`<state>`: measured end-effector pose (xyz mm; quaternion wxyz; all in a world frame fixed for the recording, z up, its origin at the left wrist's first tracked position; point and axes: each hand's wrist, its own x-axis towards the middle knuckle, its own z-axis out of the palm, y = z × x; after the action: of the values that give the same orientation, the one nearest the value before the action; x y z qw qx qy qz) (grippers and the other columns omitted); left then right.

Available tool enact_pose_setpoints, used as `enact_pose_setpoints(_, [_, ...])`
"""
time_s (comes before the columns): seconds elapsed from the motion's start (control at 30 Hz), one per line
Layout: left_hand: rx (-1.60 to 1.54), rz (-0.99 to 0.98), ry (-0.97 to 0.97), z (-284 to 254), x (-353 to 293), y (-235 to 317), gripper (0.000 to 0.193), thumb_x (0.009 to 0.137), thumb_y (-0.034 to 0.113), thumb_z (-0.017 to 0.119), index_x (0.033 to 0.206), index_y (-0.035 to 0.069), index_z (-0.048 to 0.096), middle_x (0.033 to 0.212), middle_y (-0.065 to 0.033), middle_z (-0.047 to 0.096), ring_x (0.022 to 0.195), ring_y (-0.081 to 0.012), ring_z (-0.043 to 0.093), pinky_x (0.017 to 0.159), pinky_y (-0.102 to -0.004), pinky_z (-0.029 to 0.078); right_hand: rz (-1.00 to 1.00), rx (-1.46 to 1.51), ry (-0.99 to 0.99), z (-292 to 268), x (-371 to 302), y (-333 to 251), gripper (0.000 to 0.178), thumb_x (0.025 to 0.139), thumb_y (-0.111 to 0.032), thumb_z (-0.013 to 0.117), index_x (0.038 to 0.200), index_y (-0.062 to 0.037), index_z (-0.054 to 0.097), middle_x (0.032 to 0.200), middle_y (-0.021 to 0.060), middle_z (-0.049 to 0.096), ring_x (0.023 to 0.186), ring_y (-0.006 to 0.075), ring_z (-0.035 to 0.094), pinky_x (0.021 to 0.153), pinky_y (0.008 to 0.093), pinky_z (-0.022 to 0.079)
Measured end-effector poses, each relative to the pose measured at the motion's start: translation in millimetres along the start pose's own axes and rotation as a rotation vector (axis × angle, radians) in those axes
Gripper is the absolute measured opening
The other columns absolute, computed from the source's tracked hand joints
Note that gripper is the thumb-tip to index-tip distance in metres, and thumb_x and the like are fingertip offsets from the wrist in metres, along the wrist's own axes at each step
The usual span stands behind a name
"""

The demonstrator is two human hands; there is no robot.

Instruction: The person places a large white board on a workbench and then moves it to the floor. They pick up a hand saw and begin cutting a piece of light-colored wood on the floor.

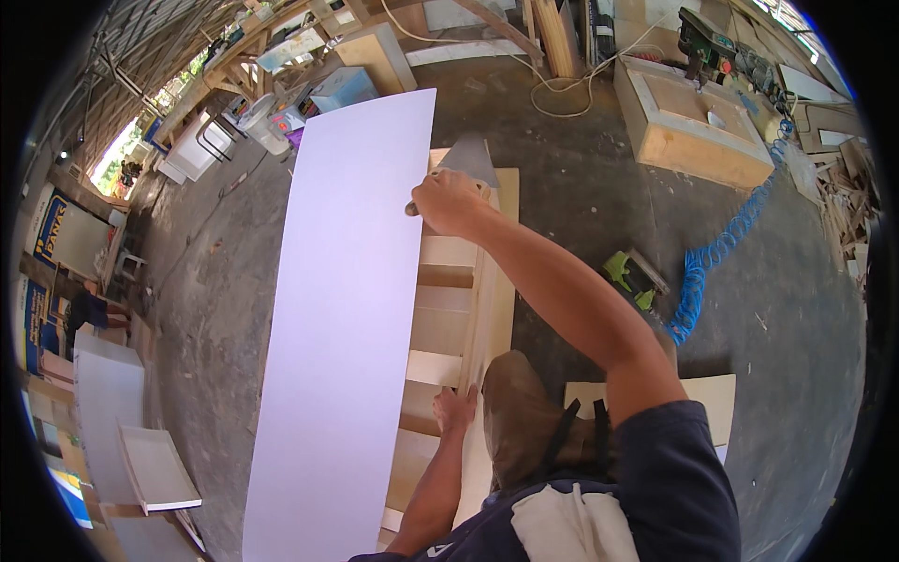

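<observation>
My right hand is closed around the wooden handle of a handsaw. Its grey blade points away from me over the far end of a long wooden frame. Lower down, my left hand grips the frame's long right-hand rail, with the thumb along it. Several crosspieces span the frame. A long white panel lies along the frame's left side and covers part of it. Whether the saw's teeth touch the wood is hidden by my right hand.
A green and black power tool lies on the floor at right, near a coiled blue hose. A wooden box stands beyond it. Pale boards lie beside my knee. White cabinet parts stand at left.
</observation>
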<state>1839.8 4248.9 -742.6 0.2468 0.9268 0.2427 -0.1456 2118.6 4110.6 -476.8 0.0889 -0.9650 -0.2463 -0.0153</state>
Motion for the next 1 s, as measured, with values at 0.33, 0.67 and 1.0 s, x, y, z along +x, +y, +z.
enact_pose_setpoints(0.33, [0.013,-0.047,0.002,1,7,-5,0.063,0.078,0.048,0.071,0.103,-0.009,0.064,0.095,-0.0296,0.067,0.096,-0.0429,0.066,0.088,-0.0481,0.052,-0.135,0.005,0.129,-27,-28,-38,0.013,0.087,-0.017,0.063,0.088,-0.0147,0.076,0.084,0.0096,0.072,0.085,0.0265,0.068,0.067,0.0382,0.054])
enact_pose_setpoints(0.67, [0.018,-0.027,0.011,-3,-3,3,0.059,0.077,0.045,0.073,0.106,-0.006,0.065,0.099,-0.0282,0.067,0.097,-0.0435,0.065,0.089,-0.049,0.051,-0.111,-0.005,0.077,-18,-24,-33,0.024,0.091,-0.027,0.062,0.085,-0.0077,0.075,0.085,0.0144,0.071,0.088,0.0312,0.068,0.07,0.038,0.055])
enact_pose_setpoints(1.0, [-0.015,0.067,0.084,6,6,-10,0.062,0.078,0.047,0.072,0.102,-0.01,0.064,0.097,-0.0302,0.067,0.094,-0.0436,0.065,0.087,-0.0491,0.051,-0.102,-0.022,0.076,-4,-20,-15,0.015,0.086,-0.015,0.063,0.083,-0.0086,0.076,0.088,0.0148,0.071,0.09,0.0295,0.068,0.07,0.0391,0.054])
